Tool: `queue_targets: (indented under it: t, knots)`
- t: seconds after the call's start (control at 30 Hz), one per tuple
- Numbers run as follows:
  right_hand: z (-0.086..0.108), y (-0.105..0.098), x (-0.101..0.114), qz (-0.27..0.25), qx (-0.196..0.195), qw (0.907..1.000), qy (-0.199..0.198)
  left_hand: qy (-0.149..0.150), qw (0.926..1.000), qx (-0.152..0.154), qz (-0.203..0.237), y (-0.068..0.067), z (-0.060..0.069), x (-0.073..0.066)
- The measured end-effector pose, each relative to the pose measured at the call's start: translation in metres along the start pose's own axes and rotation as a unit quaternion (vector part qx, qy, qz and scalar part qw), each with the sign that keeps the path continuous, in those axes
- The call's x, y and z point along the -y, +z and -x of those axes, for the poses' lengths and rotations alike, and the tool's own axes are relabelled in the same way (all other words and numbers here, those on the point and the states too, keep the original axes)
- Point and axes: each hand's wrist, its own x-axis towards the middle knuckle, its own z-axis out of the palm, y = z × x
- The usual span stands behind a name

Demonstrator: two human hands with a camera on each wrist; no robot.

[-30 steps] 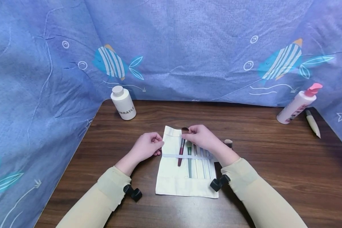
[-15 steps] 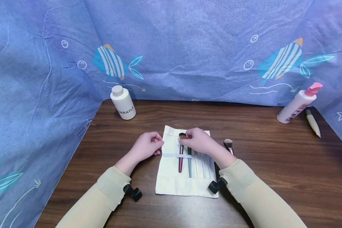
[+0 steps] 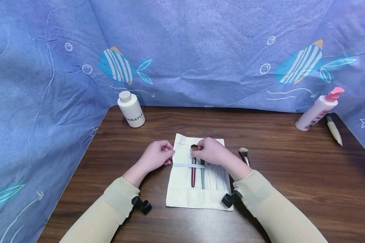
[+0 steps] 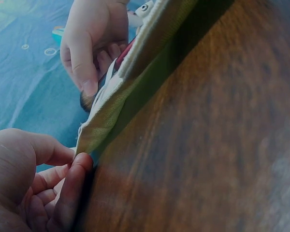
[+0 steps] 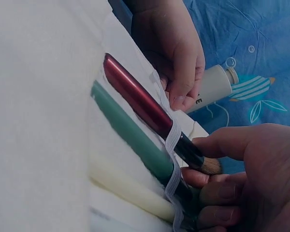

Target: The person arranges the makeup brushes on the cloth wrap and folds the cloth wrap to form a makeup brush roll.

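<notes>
A white fabric brush roll [image 3: 182, 199] lies flat and unrolled on the table, a pale elastic band [image 5: 171, 140] across it. My left hand [image 3: 156, 156] pinches its left edge between thumb and forefinger. With my right hand [image 3: 213, 152] I pinch a red-handled makeup brush [image 5: 140, 99] near its brown bristles, at the dark ferrule. Its handle runs under the elastic, pointing toward me. Beside it a green-handled brush [image 5: 135, 135] and a cream-handled one [image 5: 130, 191] also sit under the band. My right hand hides their upper ends in the head view.
A loose makeup brush [image 3: 244, 155] lies right of the roll, partly behind my right forearm. A white bottle [image 3: 132, 111] stands at the back left, a pink-topped pump bottle [image 3: 316, 113] at the back right. Near that is a cream, pointed object [image 3: 334, 131].
My right hand has come down toward me, and the red-handled brush has slid further under the elastic and turned more upright in view. My left hand stays at the roll's edge.
</notes>
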Motion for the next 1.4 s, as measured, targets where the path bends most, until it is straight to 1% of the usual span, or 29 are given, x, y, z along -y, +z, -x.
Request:
queue_targets:
  t: [0.13,0.27,0.37,0.47,0.63,0.77,0.97,1.13,1.3,1.4]
  knots:
    - [0.001,0.002,0.003,0.019,0.004,0.9998,0.003,0.001,1.0,-0.002,-0.002,0.0,-0.001,0.001]
    - [0.004,0.004,0.005,0.046,-0.003,0.9989,-0.003,0.001,1.0,-0.002,0.0,0.0,0.0,0.001]
    - [0.005,0.004,0.007,0.055,-0.009,0.9984,-0.008,0.001,1.0,-0.001,0.001,0.0,0.0,0.001]
    - [0.006,0.003,0.007,0.05,-0.022,0.9985,-0.004,0.0,1.0,0.001,0.001,0.0,0.0,0.001]
    - [0.007,-0.006,0.006,0.016,-0.043,0.9989,0.011,0.004,1.0,0.002,0.002,0.0,0.0,-0.001]
    - [0.009,-0.014,0.004,-0.009,-0.045,0.9989,0.006,0.006,1.0,0.003,0.0,0.0,-0.002,0.0]
    - [0.011,-0.02,0.0,-0.031,-0.04,0.9987,-0.004,-0.003,1.0,-0.002,-0.001,0.0,-0.001,0.003]
    - [0.012,-0.023,-0.006,-0.039,-0.042,0.9983,0.006,0.007,1.0,-0.003,0.003,0.002,0.001,0.002]
    - [0.016,-0.026,-0.013,-0.042,-0.042,0.9981,0.017,0.006,1.0,-0.005,0.003,0.002,0.002,-0.001]
    - [0.018,-0.03,-0.018,-0.038,-0.047,0.998,0.016,0.006,1.0,-0.006,0.004,0.001,0.002,-0.001]
